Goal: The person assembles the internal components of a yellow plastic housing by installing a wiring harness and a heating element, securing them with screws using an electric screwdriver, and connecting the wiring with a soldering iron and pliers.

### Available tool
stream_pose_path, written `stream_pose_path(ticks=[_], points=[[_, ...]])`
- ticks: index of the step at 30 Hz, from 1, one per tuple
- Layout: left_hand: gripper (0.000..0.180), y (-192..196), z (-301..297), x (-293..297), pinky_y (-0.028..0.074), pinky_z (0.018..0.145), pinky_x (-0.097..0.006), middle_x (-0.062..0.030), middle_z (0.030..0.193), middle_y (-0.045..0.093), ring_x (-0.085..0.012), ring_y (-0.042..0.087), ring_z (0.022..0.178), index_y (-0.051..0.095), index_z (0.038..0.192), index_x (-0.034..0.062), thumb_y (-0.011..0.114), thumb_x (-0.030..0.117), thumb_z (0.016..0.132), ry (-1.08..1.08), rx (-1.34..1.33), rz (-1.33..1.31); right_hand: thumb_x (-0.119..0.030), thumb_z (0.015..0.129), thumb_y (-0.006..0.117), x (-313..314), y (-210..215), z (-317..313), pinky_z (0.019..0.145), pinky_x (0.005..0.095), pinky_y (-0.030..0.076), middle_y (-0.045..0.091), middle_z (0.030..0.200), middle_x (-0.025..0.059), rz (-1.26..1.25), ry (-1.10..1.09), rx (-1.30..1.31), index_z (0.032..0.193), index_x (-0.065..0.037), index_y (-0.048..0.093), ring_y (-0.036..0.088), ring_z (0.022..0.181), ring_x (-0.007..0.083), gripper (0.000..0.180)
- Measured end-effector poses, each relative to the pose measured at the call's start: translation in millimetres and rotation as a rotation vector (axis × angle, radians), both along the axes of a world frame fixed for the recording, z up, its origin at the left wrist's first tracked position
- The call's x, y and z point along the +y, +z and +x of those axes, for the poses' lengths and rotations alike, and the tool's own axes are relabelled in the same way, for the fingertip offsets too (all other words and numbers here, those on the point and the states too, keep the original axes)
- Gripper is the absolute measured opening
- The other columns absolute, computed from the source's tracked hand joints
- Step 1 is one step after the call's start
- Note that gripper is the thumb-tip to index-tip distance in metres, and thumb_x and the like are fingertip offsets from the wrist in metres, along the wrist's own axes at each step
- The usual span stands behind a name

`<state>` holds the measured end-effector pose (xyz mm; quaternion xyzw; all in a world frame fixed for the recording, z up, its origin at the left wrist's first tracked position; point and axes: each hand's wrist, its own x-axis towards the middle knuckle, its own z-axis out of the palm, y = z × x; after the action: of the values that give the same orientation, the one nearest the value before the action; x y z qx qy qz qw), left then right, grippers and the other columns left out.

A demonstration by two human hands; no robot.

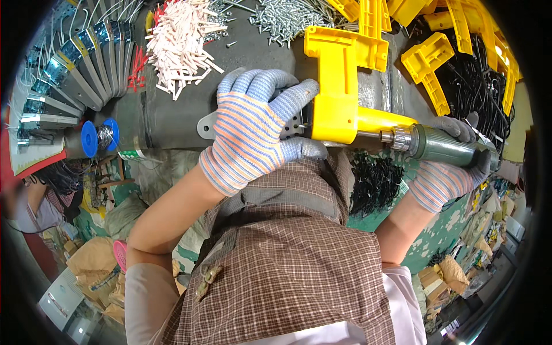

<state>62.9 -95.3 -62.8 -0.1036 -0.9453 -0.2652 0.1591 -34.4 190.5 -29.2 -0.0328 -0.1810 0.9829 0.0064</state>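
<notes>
Works at a dark grey desk (244, 60) curving across the upper half of a round fisheye view from above. Wears a brown checked apron (299, 247) over a pale short-sleeved top, plus striped blue-and-orange gloves.

Has at far left a fanned row of long grey metal pieces (82, 86), with loose pale wires. Has at upper right a tangle of black cords (471, 86), partly under loose yellow plastic pieces (428, 57).

Curls the left hand (253, 123) palm-down, fingers closed over a dark perforated part (292, 125), index fingertip touching the yellow housing just to its right. Has that yellow housing (336, 86) at centre, near the desk's front edge, between both hands.

Wraps the right hand (454, 167) firmly around a dark green power screwdriver (440, 145), fingers closed on the rear of its body. Points its bit left, tip at the housing's right edge; cannot tell the depth.

Includes beyond the left hand a pile of short white sticks (179, 49) and, right of it, a heap of silver screws (282, 20). Includes, smallest, a blue spool of wire (90, 138) at left and a few thin red sticks (137, 69) beside the white pile.
</notes>
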Motion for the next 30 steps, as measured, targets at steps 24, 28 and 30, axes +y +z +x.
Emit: stream_pose_path(ticks=[24,28,30], points=[[0.072,-10.5,-4.8,-7.5,0.044,0.096,-0.046,-0.0176,0.117,0.060,-0.0368,0.057,0.108,0.056,0.117,0.0013,0.074,0.052,0.069,-0.117,0.113,0.041,-0.020,0.061,0.076,-13.7,-18.1,1.4,0.074,0.0348,0.043,0.049,0.078,0.0070,-0.052,0.020,-0.007,0.107,0.010,0.050,0.050,0.074,0.0192,0.061],[0.074,-14.0,-1.8,-11.1,0.039,0.102,-0.052,-0.0215,0.118,0.060,-0.0400,0.056,0.113,0.056,0.117,-0.0009,0.076,0.052,0.069,-0.120,0.134,0.011,-0.024,0.061,0.078,-20.0,-17.9,4.3,0.074,0.0341,0.043,0.049,0.078,0.0064,0.048,-0.052,-0.070,0.112,0.011,0.049,0.049,0.074,0.0194,0.068],[0.077,-13.3,4.3,-1.6,0.029,0.108,-0.058,-0.0228,0.120,0.058,-0.0410,0.055,0.115,0.052,0.122,0.0005,0.075,0.052,0.069,-0.086,0.078,-0.001,-0.024,0.064,0.077,-12.2,-19.8,8.7,0.074,0.0350,0.045,0.050,0.078,0.0052,0.102,-0.088,-0.099,0.113,0.010,0.049,0.051,0.074,0.0195,0.065]])
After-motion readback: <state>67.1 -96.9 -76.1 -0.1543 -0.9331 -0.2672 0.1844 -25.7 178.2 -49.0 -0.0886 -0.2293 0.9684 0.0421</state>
